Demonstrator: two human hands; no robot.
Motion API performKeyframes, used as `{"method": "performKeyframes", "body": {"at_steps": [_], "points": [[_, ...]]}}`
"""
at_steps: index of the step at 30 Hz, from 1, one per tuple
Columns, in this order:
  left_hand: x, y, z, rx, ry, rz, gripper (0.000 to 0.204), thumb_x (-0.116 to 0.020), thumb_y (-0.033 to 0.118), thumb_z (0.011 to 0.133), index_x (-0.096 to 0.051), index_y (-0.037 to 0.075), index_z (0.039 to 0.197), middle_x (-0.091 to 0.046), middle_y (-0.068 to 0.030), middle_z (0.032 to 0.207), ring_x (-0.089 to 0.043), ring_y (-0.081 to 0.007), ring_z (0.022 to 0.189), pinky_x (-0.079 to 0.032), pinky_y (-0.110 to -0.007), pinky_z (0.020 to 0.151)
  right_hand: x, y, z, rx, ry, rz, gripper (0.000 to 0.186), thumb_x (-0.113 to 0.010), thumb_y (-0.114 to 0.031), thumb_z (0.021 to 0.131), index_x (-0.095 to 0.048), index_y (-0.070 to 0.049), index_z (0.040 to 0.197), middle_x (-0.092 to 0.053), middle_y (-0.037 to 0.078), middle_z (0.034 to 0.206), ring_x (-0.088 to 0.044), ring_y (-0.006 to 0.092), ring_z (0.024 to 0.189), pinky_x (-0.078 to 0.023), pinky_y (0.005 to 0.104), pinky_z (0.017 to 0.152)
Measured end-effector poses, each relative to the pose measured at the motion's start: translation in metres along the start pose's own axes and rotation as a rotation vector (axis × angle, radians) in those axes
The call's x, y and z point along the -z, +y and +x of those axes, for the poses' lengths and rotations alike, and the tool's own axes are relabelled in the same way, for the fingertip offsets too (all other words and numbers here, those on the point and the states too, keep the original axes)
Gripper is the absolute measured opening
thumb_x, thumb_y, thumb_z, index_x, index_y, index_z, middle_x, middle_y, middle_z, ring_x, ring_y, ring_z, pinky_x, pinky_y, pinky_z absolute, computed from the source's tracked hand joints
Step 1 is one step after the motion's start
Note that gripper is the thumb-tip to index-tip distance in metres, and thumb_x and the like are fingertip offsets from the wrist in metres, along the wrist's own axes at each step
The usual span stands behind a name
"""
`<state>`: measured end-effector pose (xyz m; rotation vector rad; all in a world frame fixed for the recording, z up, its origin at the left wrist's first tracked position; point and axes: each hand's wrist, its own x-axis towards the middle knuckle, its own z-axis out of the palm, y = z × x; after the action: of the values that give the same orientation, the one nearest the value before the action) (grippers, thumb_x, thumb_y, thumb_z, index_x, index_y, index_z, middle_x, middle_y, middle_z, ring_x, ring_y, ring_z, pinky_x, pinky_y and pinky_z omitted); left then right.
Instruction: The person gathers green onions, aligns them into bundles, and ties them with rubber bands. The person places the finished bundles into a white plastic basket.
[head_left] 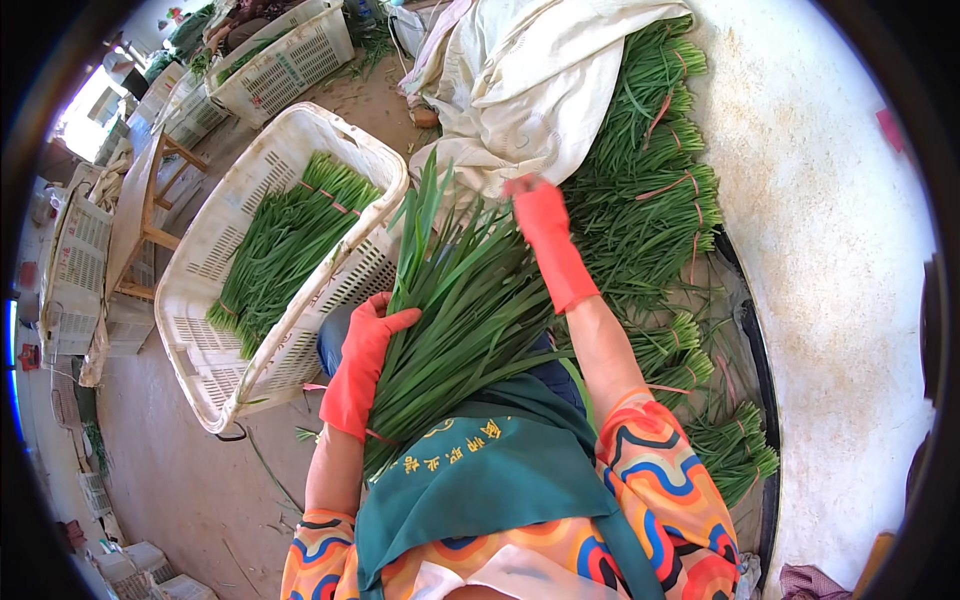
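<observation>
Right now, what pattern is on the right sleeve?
Right sleeve: wavy bands, orange with blue and red; clearest in the head view.

head-worn fisheye | from above | facing down | held greens (pixel 465 320) near

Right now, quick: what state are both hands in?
Left hand: closed on the bunch of long green leaves.
Right hand: raised and blurred; cannot tell whether open or closed.

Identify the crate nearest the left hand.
The white crate beside the left hand, with tied greens inside; the other crates stand farther off, toward the picture's edge.
</observation>
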<state>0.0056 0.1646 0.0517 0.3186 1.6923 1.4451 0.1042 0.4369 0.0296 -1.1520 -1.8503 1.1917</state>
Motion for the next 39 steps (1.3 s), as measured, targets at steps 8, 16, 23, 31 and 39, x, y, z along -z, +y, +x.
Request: {"method": "performKeyframes", "body": {"at_steps": [8, 16, 23, 31, 39], "points": [[0.006, -0.001, 0.006, 0.067, 0.002, -0.126, 0.042, -0.072, 0.008, 0.074, -0.054, -0.006, 0.11, -0.064, -0.0109, 0.094, -0.063, -0.0167, 0.078, -0.051, -0.028, 0.072, 0.072, -0.007, -0.045, 0.673, 0.117, -0.121, 0.015, -0.069, -0.008, 0.071, -0.064, -0.008, 0.086, -0.064, 0.011, 0.103, -0.059, 0.0303, 0.097, -0.045, 0.0375, 0.089], [0.009, -0.009, 0.011, 0.048, -0.024, -0.144, 0.042, -0.072, 0.008, 0.075, -0.054, -0.005, 0.11, -0.065, -0.0104, 0.094, -0.063, -0.0163, 0.079, -0.051, -0.028, 0.072, 0.085, 0.034, -0.074, 0.366, -0.047, -0.182, 0.018, -0.071, -0.026, 0.075, -0.067, -0.011, 0.084, -0.063, 0.015, 0.112, -0.05, 0.0335, 0.117, -0.039, 0.044, 0.098], [-0.002, 0.0, 0.004, -0.085, 0.037, 0.103, 0.043, -0.075, 0.01, 0.069, -0.058, -0.003, 0.107, -0.066, -0.0087, 0.094, -0.061, -0.0136, 0.083, -0.048, -0.027, 0.078, 0.056, 0.062, -0.074, 0.515, -0.048, -0.448, 0.011, -0.068, -0.017, 0.074, -0.066, -0.008, 0.079, -0.066, 0.012, 0.1, -0.059, 0.0328, 0.099, -0.046, 0.0405, 0.087], [-0.017, 0.008, -0.01, -0.153, 0.065, 0.231, 0.045, -0.074, 0.008, 0.068, -0.058, -0.001, 0.11, -0.066, -0.0079, 0.094, -0.062, -0.0144, 0.085, -0.047, -0.027, 0.079, 0.057, -0.029, -0.042, 0.515, 0.129, -0.029, 0.016, -0.062, -0.011, 0.083, -0.065, -0.008, 0.098, -0.063, 0.011, 0.105, -0.058, 0.0278, 0.102, -0.044, 0.0334, 0.09], [-0.022, 0.01, -0.013, -0.148, 0.046, 0.273, 0.049, -0.074, 0.009, 0.069, -0.057, -0.002, 0.113, -0.066, -0.0097, 0.1, -0.062, -0.0144, 0.09, -0.047, -0.027, 0.082, -0.031, -0.054, -0.016, 0.535, -0.294, -0.549, 0.033, -0.072, -0.035, 0.074, -0.066, -0.006, 0.09, -0.066, 0.01, 0.091, -0.057, 0.0327, 0.104, -0.045, 0.0369, 0.085]]}}
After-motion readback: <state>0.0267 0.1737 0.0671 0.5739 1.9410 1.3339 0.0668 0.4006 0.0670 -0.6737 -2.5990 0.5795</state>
